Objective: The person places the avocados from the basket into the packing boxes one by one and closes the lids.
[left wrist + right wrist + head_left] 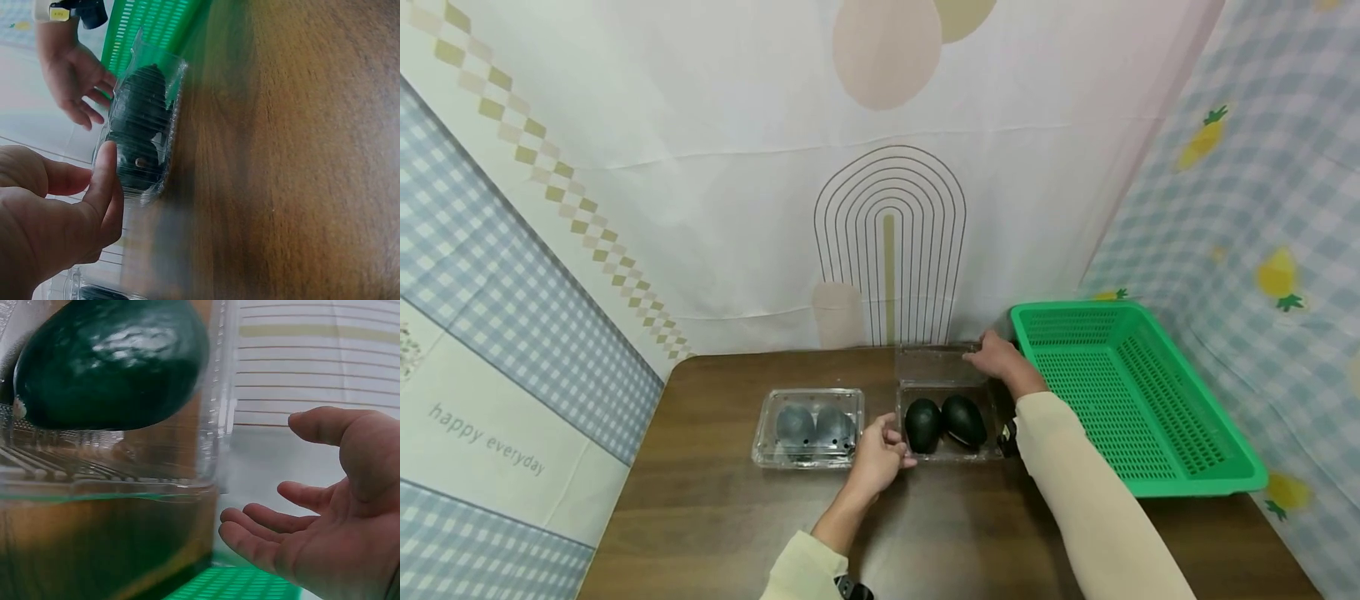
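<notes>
A clear plastic clamshell box (950,457) stands with its lid (936,364) raised toward the wall. Two dark green avocados (922,425) lie side by side in its base. At the box's left front corner, my left hand (877,454) pinches the edge between thumb and fingers. My right hand (1000,360) is at the lid's right edge; in the right wrist view its fingers (262,520) are spread, holding nothing. To the left sits a second clear box (808,457), lid down, with two dark round fruits (795,425) inside, dimmed by the plastic.
A green plastic basket (1120,417) stands at the right of the brown wooden table (700,492). A patterned cloth (760,233) hangs right behind the table, and checked cloths (1225,275) hang at both sides.
</notes>
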Demonstrator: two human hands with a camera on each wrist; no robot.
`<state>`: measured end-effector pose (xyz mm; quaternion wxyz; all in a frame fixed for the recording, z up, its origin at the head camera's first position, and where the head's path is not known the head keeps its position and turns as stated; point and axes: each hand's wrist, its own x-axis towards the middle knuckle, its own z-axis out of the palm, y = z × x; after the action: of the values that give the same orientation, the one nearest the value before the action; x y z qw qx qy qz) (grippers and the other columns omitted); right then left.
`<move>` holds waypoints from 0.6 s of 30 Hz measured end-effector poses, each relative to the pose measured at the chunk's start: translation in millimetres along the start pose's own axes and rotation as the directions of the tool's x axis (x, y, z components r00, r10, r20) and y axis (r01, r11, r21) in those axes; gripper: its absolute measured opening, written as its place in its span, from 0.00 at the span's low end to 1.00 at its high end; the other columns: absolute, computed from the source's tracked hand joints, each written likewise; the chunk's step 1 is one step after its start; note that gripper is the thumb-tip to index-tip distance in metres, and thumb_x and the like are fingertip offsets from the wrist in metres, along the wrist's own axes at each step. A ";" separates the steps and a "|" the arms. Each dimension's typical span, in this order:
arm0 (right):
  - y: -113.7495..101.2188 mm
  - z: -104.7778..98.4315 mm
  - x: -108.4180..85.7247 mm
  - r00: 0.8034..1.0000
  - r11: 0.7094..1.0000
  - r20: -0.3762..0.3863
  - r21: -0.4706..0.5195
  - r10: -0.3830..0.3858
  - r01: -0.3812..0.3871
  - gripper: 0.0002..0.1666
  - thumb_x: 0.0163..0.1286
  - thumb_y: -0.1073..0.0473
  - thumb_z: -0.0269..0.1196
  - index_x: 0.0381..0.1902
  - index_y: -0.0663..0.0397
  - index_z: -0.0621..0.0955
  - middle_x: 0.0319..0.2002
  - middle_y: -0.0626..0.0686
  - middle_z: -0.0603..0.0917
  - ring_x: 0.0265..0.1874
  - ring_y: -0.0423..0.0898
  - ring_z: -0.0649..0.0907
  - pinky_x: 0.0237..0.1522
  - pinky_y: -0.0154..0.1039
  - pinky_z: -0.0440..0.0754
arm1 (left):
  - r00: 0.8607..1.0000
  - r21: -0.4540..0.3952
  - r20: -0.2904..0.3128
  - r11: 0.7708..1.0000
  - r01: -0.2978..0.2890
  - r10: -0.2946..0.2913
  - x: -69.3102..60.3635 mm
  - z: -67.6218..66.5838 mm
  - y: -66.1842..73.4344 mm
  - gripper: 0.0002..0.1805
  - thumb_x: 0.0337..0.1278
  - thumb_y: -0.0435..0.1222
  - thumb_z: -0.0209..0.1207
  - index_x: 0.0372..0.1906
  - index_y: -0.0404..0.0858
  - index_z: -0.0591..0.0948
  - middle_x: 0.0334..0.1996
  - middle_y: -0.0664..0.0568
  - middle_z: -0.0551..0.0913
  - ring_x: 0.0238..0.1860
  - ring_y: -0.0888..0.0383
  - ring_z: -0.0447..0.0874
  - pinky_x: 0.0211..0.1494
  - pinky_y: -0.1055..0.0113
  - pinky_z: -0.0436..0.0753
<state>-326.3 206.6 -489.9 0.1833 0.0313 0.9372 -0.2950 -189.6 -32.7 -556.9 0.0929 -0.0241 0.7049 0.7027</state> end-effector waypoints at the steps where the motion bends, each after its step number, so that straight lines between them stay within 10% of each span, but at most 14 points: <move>1: 1.0 0.0 1.0 1.000 1.000 0.014 0.012 0.009 -0.009 0.46 0.81 0.48 0.52 0.79 0.74 0.48 0.76 0.76 0.57 0.74 0.71 0.63 0.74 0.65 0.72 | 1.000 0.000 -0.001 1.000 -0.001 0.001 0.5 0.4 -0.3 0.34 0.58 0.12 0.53 0.72 0.19 0.63 0.41 0.36 0.73 0.31 0.52 0.84 0.39 0.58 0.96; 8: 9.9 7.1 11.5 0.998 1.000 0.062 0.008 0.025 -0.026 0.47 0.82 0.53 0.50 0.79 0.78 0.41 0.78 0.77 0.48 0.77 0.72 0.56 0.79 0.65 0.65 | 1.000 -0.006 0.004 1.000 0.004 -0.004 0.5 0.3 -2.0 0.35 0.57 0.12 0.53 0.72 0.19 0.63 0.41 0.37 0.73 0.29 0.54 0.83 0.38 0.60 0.96; 18: 13.3 6.0 28.5 0.997 0.999 0.065 -0.027 0.035 -0.033 0.26 0.80 0.56 0.50 0.61 0.77 0.71 0.55 0.71 0.77 0.48 0.60 0.78 0.49 0.51 0.84 | 1.000 -0.014 0.005 1.000 -0.009 0.009 0.1 -0.3 2.0 0.34 0.58 0.12 0.52 0.71 0.19 0.63 0.42 0.34 0.73 0.30 0.53 0.83 0.39 0.59 0.96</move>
<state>-348.7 212.8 -512.1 0.2194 0.0350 0.9338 -0.2805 -190.0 -32.9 -554.9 0.0914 -0.0200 0.6999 0.7081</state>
